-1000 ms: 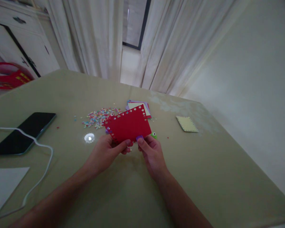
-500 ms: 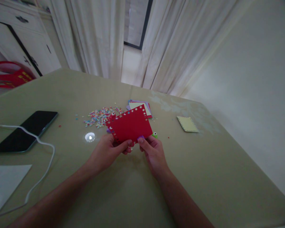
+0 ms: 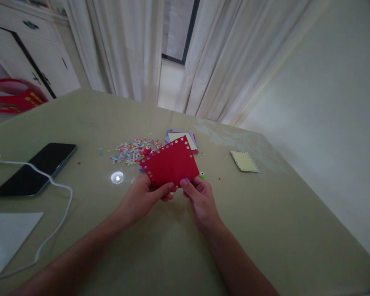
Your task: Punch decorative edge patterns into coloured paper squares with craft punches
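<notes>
A red card [image 3: 170, 165] with small shapes punched along its edges is held a little above the table. My left hand [image 3: 141, 198] pinches its near left edge, thumb on top. My right hand [image 3: 200, 199] is closed at the card's near right corner, around a small purple object that is mostly hidden, apparently a craft punch. A small green punch [image 3: 201, 175] lies just beyond my right fingers. A tiny red punch [image 3: 147, 149] sits behind the card's far left corner.
Coloured paper confetti [image 3: 130, 150] is scattered behind the card. A stack of coloured cards [image 3: 185, 139] lies beyond it and a pale yellow card [image 3: 244, 161] to the right. A black phone [image 3: 37, 168], a white cable [image 3: 51, 185] and white paper [image 3: 4, 235] lie left.
The red card and both hands stayed almost in place; my right hand closed further over the purple object, which now shows less. The view shifted slightly.
</notes>
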`<state>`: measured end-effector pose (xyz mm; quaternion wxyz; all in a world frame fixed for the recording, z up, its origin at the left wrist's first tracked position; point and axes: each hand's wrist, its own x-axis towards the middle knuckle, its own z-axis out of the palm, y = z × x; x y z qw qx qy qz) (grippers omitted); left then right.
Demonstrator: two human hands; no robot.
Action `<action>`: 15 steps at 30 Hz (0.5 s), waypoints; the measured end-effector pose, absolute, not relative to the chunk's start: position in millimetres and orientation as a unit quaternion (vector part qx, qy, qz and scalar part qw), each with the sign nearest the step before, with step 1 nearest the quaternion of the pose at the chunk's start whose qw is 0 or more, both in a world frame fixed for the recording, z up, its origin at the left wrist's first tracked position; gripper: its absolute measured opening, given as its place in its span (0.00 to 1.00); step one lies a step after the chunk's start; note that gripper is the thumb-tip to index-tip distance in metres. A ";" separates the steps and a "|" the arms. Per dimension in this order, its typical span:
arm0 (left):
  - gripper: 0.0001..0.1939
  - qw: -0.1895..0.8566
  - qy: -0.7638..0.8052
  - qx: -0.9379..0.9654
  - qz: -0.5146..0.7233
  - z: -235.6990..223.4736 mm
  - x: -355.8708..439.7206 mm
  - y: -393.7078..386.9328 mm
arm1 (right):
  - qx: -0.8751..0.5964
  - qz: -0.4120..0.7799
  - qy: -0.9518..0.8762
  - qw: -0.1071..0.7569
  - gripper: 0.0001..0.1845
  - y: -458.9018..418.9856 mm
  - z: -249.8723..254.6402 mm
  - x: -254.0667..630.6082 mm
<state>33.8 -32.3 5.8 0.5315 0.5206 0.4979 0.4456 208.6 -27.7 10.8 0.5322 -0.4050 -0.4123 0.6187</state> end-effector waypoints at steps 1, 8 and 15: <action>0.10 0.532 0.498 0.520 0.446 5.9 33.8 -32.0 | -0.404 0.617 -0.416 0.532 0.16 -28.3 10.1 208.7; 0.11 0.531 0.501 0.500 0.466 10.5 31.4 -31.5 | -0.385 0.651 -0.401 0.517 0.17 -27.5 2.6 209.9; 0.12 0.495 0.518 0.458 0.526 14.2 29.4 -32.6 | -0.458 0.554 -0.457 0.523 0.18 -23.2 1.7 218.0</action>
